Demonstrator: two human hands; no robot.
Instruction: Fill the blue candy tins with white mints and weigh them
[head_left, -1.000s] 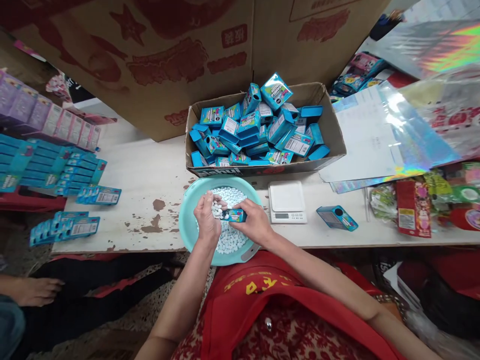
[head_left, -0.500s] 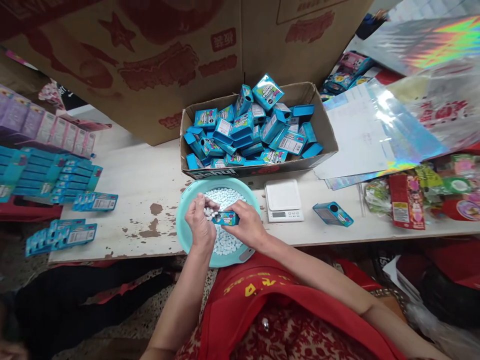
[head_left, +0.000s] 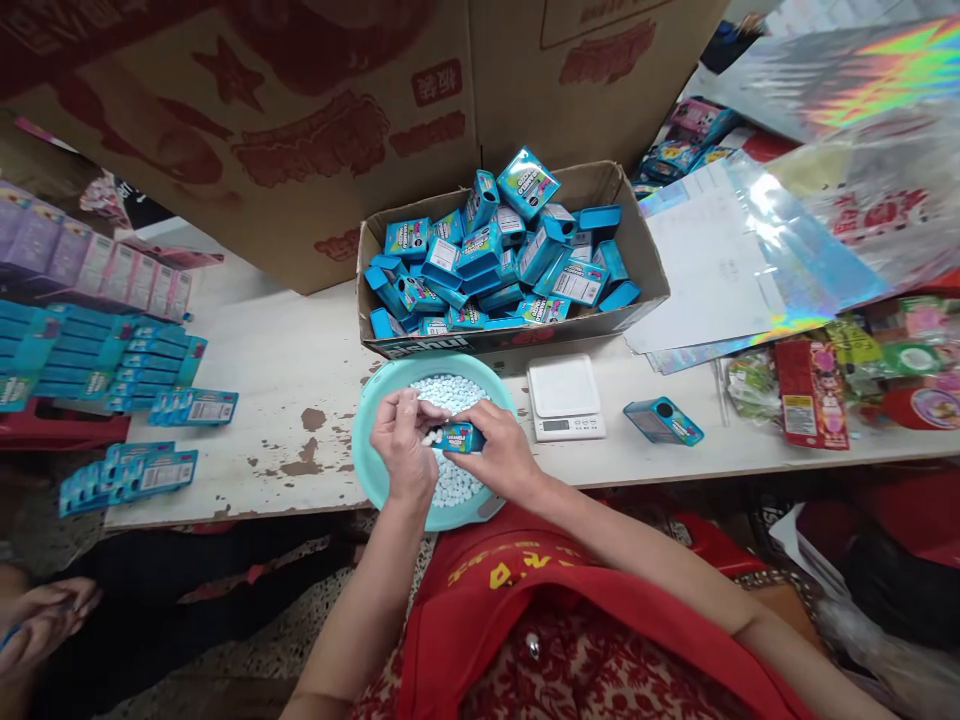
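Note:
Above a turquoise basin point(head_left: 369, 462) of small white candies point(head_left: 455, 482), my right hand point(head_left: 504, 447) grips a small blue box point(head_left: 459, 438) lying on its side. My left hand point(head_left: 406, 440) is cupped at the open left end of that box, with several white candies between its fingers. Just right of the basin sits a white digital scale point(head_left: 566, 392) with nothing on its plate. Another blue box point(head_left: 664, 421) lies farther right on the table. How full the held box is cannot be seen.
Behind the basin, a cardboard tray point(head_left: 637, 255) holds many blue boxes, before a large carton point(head_left: 315, 110). Blue boxes point(head_left: 161, 472) stand stacked at left. Holographic sheets point(head_left: 720, 260) and a red packet point(head_left: 810, 395) lie at right. Another person's hands point(head_left: 49, 620) show at lower left.
My left hand has closed in on the box opening, and fewer candies show between its fingers. The other person's hands have come into view at the lower left.

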